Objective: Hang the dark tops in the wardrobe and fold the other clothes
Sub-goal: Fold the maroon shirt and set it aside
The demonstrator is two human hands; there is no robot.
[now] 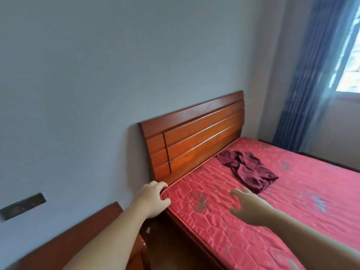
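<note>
- Garment (247, 170): dark maroon, crumpled on mattress (224, 221) near headboard (194, 137). Looks light, limp, thin; should bunch under any grip. Best taken at shoulders or collar, though neither is readable in the heap.
- Left hand (153, 199): fingers curled round mattress corner.
- Right hand (246, 201): blurred, fingers spread, empty, just short of garment.
- Mattress: red quilted satin, probably slick.
- Room: grey wall, blue curtain (303, 84), window (350, 55). No wardrobe in view.

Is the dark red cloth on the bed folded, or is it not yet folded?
Not folded. The dark red garment lies crumpled on the pink mattress, with uneven wrinkles and ragged edges. Neither hand touches it.
</note>
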